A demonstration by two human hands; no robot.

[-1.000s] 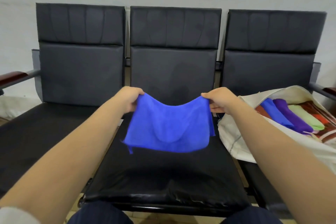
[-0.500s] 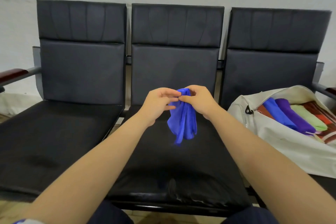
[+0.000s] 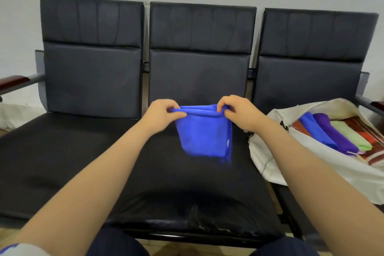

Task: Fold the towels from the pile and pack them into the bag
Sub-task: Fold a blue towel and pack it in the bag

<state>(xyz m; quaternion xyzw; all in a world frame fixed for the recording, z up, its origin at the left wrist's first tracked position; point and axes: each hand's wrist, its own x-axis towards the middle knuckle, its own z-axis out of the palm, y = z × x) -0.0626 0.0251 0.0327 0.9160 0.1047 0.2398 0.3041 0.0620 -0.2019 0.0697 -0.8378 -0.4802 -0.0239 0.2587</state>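
The blue towel (image 3: 204,131) hangs in the air above the middle seat (image 3: 187,193), clear of the cushion, and is held by its upper edge. The left hand (image 3: 161,113) pinches the left upper corner between thumb and curled fingers. The right hand (image 3: 239,113) pinches the right upper corner in the same way.

Change: one second ago the towel was stretched wide as a single sagging sheet, with the hands well apart. Half a second ago the hands met and the cloth hung as a narrow bunch. Now the hands are apart again, closer together than at first. The towel hangs as a smaller, squarer panel with a doubled upper edge.

Meaning for the task: the first half-fold appears complete. At least one more fold is probably required before packing, since the towels already packed are much narrower. The lower edge is blurred, so the alignment of the layers cannot be confirmed.

Container: the bag (image 3: 270,151) lies on its side on the right seat, just beside the right forearm, with its mouth open toward the person. Inside, narrow folded towels lie side by side:
- a blue packed towel (image 3: 315,129);
- a purple towel (image 3: 334,133);
- a light green towel (image 3: 351,134);
- an orange-red towel (image 3: 372,137).

A brown striped fabric (image 3: 374,158) shows under them. Whether it is lining or another item cannot be told.
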